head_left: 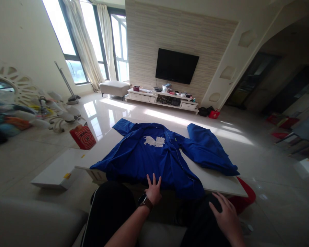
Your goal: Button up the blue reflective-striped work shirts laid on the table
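Observation:
A blue jacket [154,157] lies spread with its front open on a white coffee table [95,156]. On its inner back is a ragged white patch [156,141], and its lower hem hangs over the table's near edge. My left hand [153,192], with a watch [145,200] on the wrist, has its fingers spread at the jacket's hem; whether they touch the cloth I cannot tell. My right hand [226,214] rests on my right knee, fingers stretched out, holding nothing. To the jacket's right lies another blue garment [211,147], folded.
A low white box-like piece [54,168] and a red patterned bag [82,136] stand left of the table. A red stool-like object [244,197] is by its right end. Farther back are a TV cabinet [141,97], a television [177,66] and an ottoman [114,88].

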